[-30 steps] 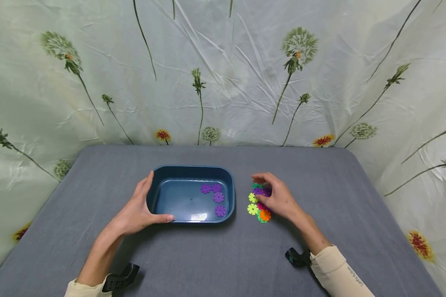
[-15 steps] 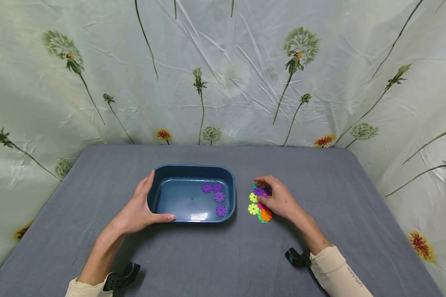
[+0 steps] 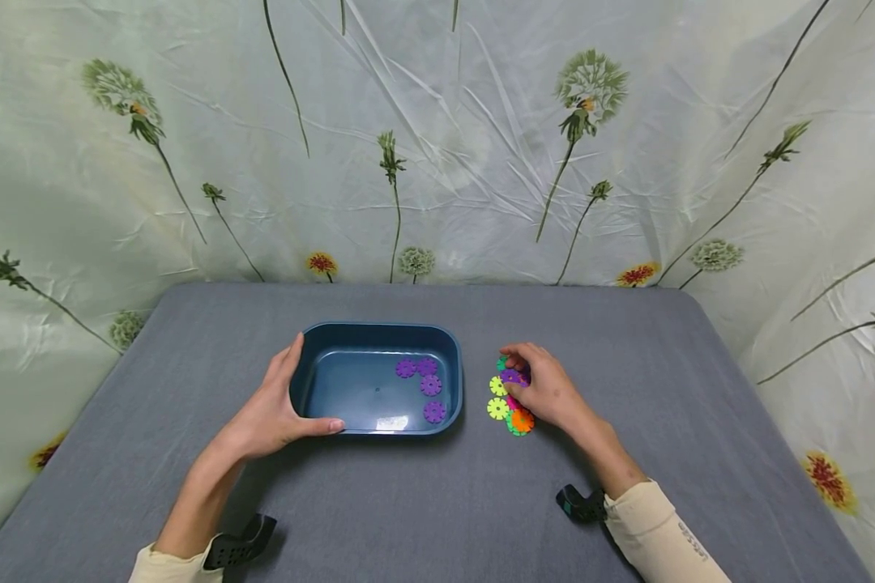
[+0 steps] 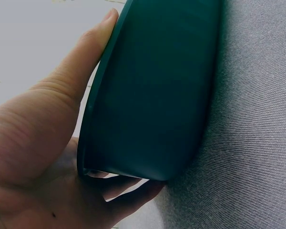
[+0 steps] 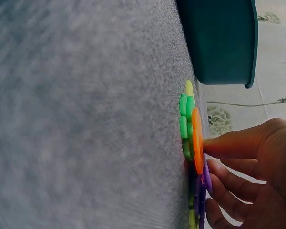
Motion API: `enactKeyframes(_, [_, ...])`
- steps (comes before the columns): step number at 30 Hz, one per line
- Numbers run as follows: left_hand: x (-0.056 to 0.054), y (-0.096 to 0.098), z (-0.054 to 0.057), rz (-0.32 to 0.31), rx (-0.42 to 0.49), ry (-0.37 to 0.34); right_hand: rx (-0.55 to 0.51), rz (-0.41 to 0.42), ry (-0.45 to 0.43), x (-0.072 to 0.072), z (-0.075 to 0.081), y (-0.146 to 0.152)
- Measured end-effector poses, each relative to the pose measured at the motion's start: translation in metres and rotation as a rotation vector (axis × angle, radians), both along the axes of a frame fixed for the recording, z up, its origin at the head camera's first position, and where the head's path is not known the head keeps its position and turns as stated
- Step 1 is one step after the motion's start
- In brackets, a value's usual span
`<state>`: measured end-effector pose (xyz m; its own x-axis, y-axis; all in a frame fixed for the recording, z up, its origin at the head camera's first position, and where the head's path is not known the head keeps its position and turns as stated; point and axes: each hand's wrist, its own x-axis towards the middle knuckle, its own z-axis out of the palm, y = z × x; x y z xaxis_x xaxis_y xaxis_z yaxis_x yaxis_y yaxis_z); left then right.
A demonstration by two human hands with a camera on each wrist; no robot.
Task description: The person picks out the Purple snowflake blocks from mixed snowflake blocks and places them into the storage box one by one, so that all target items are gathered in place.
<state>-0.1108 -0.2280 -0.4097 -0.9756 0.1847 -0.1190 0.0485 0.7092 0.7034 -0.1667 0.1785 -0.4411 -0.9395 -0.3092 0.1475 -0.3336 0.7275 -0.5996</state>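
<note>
My left hand (image 3: 266,421) grips the left end of a blue plastic basin (image 3: 350,393), thumb on the front rim and fingers round the end wall. In the left wrist view, the basin's outer wall (image 4: 152,90) fills the middle. Several purple snowflake discs (image 3: 430,385) lie in the basin's right part. Right of the basin, my right hand (image 3: 550,393) reaches over a small pile of notched discs and pinches a purple snowflake disc (image 5: 207,176) between thumb and fingers. Yellow discs (image 3: 497,408), an orange disc (image 3: 522,420) and green ones show around it; the hand hides part of the pile.
Grey cloth covers the table (image 3: 423,510), and its far edge meets a pale curtain (image 3: 452,194) printed with dandelions. A black wrist strap mount (image 3: 582,504) sits at the right sleeve, another mount (image 3: 239,544) at the left.
The right fingers have drawn in slightly over the pile, closing on the purple disc. My left hand and the basin have stayed in place.
</note>
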Motion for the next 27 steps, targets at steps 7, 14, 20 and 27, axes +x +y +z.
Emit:
enactKeyframes(7, [0.0001, 0.0004, -0.0006, 0.004, 0.001, -0.006, 0.024, 0.01, 0.02, 0.0011, 0.0019, -0.002])
enactKeyframes(14, [-0.0004, 0.0005, -0.0001, 0.005, 0.002, -0.005, -0.007, 0.045, 0.056, 0.0017, 0.0011, -0.0017])
enactKeyframes(20, [-0.0001, 0.0009, 0.0002, 0.008, 0.005, -0.005, -0.068, 0.065, 0.048, 0.0016, 0.0014, -0.0003])
enactKeyframes(27, [0.0008, 0.0015, 0.001, 0.013, -0.015, -0.019, -0.145, 0.048, -0.009, -0.0008, 0.0041, 0.0007])
